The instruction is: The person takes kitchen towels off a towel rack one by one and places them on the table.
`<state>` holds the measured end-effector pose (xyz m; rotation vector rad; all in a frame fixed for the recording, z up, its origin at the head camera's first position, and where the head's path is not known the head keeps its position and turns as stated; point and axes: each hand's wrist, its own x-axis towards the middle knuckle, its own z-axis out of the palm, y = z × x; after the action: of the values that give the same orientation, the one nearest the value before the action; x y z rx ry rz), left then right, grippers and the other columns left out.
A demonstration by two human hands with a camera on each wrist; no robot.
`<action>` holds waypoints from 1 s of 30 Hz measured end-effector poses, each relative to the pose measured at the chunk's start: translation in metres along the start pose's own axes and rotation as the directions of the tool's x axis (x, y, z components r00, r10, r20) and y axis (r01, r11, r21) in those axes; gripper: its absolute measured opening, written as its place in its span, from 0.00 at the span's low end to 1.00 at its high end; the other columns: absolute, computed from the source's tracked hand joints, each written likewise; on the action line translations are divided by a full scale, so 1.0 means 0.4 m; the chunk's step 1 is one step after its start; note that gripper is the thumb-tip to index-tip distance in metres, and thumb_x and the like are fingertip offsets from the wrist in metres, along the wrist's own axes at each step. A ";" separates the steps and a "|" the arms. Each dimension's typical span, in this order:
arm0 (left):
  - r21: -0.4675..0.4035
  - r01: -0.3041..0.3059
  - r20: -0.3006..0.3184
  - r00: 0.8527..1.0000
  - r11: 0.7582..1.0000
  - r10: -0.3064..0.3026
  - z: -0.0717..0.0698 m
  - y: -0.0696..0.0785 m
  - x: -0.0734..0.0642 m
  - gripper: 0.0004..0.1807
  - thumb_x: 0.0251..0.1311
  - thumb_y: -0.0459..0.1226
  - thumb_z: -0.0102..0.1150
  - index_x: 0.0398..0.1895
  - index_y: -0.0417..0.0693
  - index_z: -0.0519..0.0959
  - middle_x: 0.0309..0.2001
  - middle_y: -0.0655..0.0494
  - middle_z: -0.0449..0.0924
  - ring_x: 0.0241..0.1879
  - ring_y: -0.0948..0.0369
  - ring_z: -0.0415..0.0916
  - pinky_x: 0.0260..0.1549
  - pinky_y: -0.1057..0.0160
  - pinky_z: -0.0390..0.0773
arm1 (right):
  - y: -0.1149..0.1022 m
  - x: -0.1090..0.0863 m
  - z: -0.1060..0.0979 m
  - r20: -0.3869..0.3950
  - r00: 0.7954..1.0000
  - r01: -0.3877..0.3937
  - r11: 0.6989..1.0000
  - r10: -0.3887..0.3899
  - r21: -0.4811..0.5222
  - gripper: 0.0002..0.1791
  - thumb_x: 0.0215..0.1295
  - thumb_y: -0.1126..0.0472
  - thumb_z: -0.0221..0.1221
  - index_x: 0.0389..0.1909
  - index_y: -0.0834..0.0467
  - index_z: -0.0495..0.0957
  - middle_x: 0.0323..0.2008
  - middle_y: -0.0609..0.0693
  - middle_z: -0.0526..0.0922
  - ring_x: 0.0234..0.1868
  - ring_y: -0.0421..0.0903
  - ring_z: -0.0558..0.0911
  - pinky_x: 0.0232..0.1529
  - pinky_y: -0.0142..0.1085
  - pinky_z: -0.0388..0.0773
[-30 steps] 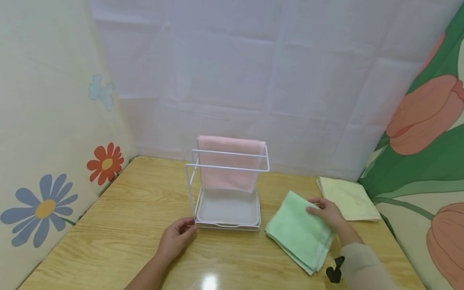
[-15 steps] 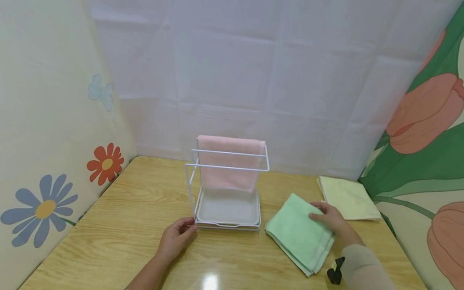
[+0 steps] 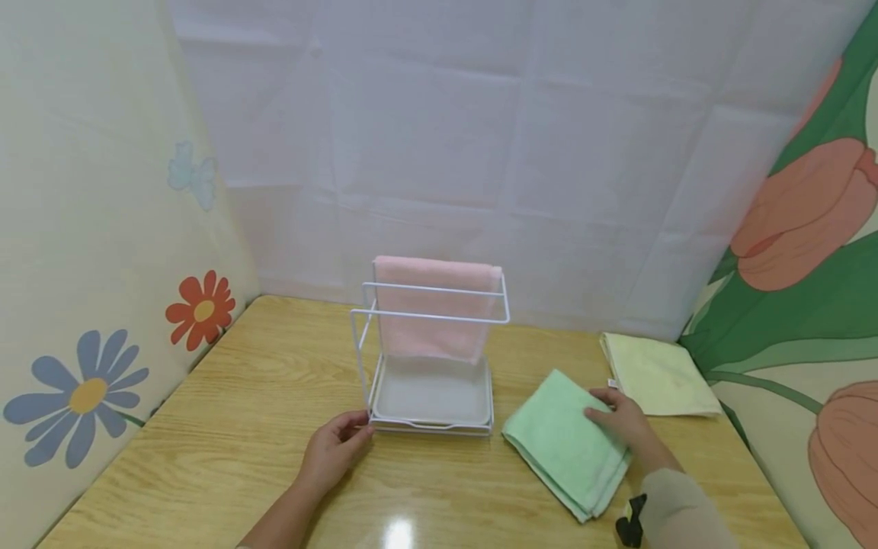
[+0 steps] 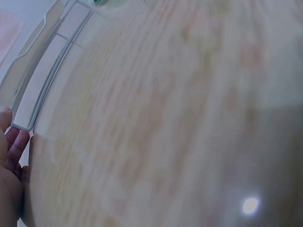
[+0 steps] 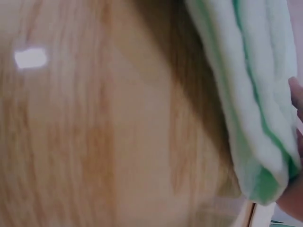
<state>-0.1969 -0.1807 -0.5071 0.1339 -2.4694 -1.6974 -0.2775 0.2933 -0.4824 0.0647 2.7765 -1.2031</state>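
A white wire towel rack (image 3: 432, 319) with a white tray (image 3: 432, 390) in its base stands mid-table, a folded pink towel (image 3: 439, 309) draped over its rear bar. My left hand (image 3: 334, 450) holds the rack's front left corner; in the left wrist view the thumb and fingers (image 4: 18, 144) lie about the wire. To the right of the rack lies a folded green towel (image 3: 569, 442). My right hand (image 3: 620, 421) grips its right edge, thumb on top and the other fingers partly hidden. The right wrist view shows the towel's stacked folds (image 5: 255, 104) beside that hand.
A folded pale yellow towel (image 3: 660, 375) lies at the table's back right, just beyond the right hand. A white cloth (image 3: 439, 137) hangs behind the wooden table (image 3: 295, 343). Flower-printed cloths (image 3: 89, 229) stand at both sides.
The right hand has slid slightly down and right, from the green towel's top to its edge. The towel's far corner has shifted a little nearer. The left hand and rack stay put.
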 end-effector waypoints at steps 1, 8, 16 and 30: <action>0.001 -0.002 0.001 1.000 1.000 0.002 0.000 -0.001 0.001 0.15 0.60 0.35 0.65 0.50 0.37 0.81 0.43 0.44 0.86 0.34 0.73 0.78 0.35 0.73 0.79 | -0.002 -0.003 -0.001 0.000 1.000 0.002 1.000 -0.002 0.001 0.29 0.66 0.54 0.62 0.63 0.66 0.70 0.61 0.67 0.74 0.60 0.63 0.73 0.60 0.56 0.69; 0.010 0.001 0.007 1.000 1.000 -0.001 0.001 -0.001 0.003 0.15 0.61 0.35 0.65 0.50 0.38 0.81 0.44 0.44 0.86 0.34 0.72 0.79 0.36 0.73 0.79 | -0.046 -0.051 -0.003 0.011 1.000 0.012 0.998 -0.012 -0.055 0.32 0.69 0.53 0.58 0.67 0.67 0.64 0.68 0.71 0.64 0.68 0.70 0.62 0.67 0.61 0.62; 0.001 -0.002 0.006 1.000 1.000 0.002 -0.001 -0.002 0.002 0.16 0.60 0.35 0.65 0.50 0.36 0.81 0.44 0.43 0.86 0.34 0.74 0.78 0.36 0.74 0.79 | -0.129 -0.125 0.053 -0.030 0.999 -0.028 0.943 0.019 -0.333 0.36 0.70 0.46 0.55 0.67 0.69 0.64 0.69 0.76 0.58 0.69 0.74 0.58 0.64 0.67 0.61; -0.008 0.018 0.012 1.000 1.000 -0.018 0.000 -0.001 0.004 0.15 0.61 0.34 0.65 0.50 0.37 0.81 0.45 0.43 0.85 0.35 0.72 0.79 0.36 0.74 0.79 | -0.167 -0.173 0.161 0.074 0.989 -0.087 0.916 0.126 -0.393 0.45 0.67 0.34 0.52 0.73 0.62 0.57 0.72 0.77 0.47 0.71 0.80 0.46 0.59 0.79 0.51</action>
<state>-0.1984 -0.1811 -0.5074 0.1466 -2.4771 -1.7200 -0.2086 0.2010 -0.4692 0.1163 2.8226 -0.5947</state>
